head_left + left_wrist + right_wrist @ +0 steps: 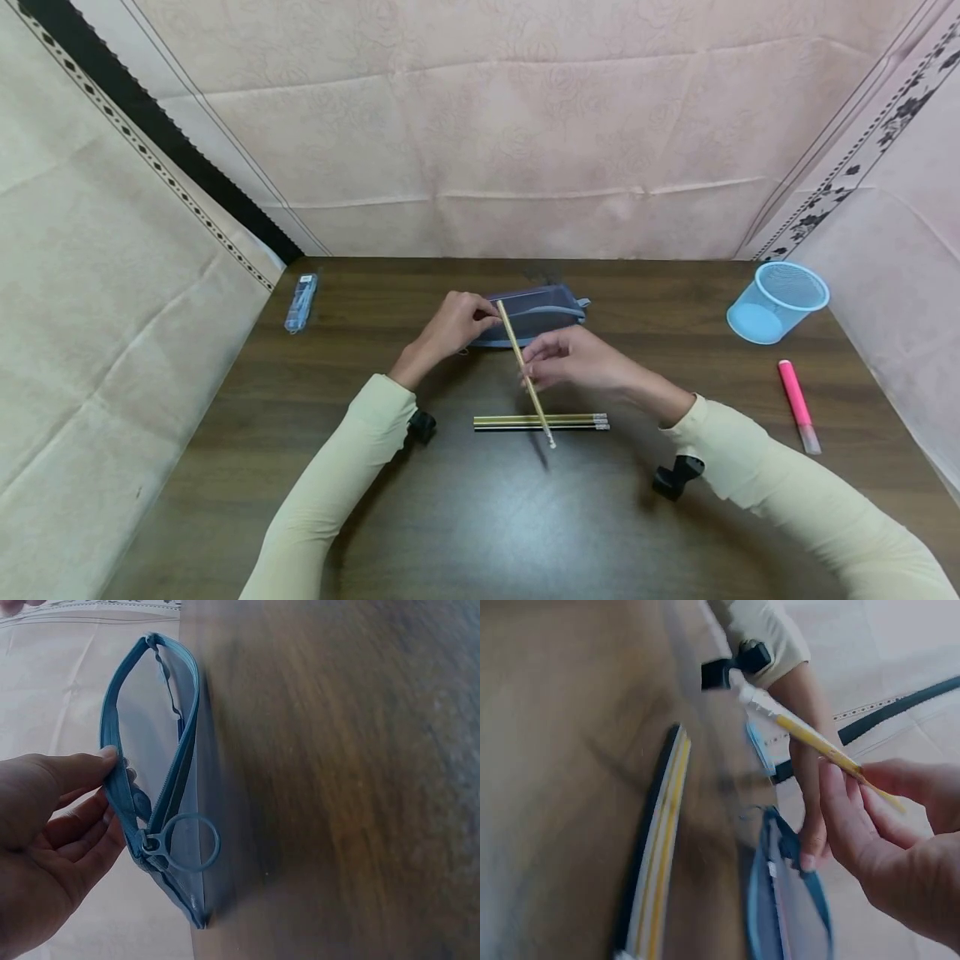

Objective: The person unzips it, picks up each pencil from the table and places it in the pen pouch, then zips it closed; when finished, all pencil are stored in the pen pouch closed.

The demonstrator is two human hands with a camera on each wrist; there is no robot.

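Observation:
A blue zippered pencil pouch (546,302) stands at the back middle of the table. My left hand (456,323) pinches its rim between thumb and fingers, and in the left wrist view the zipper (189,727) gapes wide with a round pull ring (218,844) at the near end. In front of the pouch, my right hand (576,357) pinches a yellow-gold pencil (802,733) around its middle, held slanted above the table. Below it lie several pencils (502,419) side by side, yellow-gold ones and a dark one, their pale ends to the right.
At the right stands a light blue mesh-like cup (767,310), with a pink marker (795,396) lying in front of it. A small blue packet (302,302) lies at the back left. Pale patterned cloth (525,133) hangs behind the wooden table (262,450).

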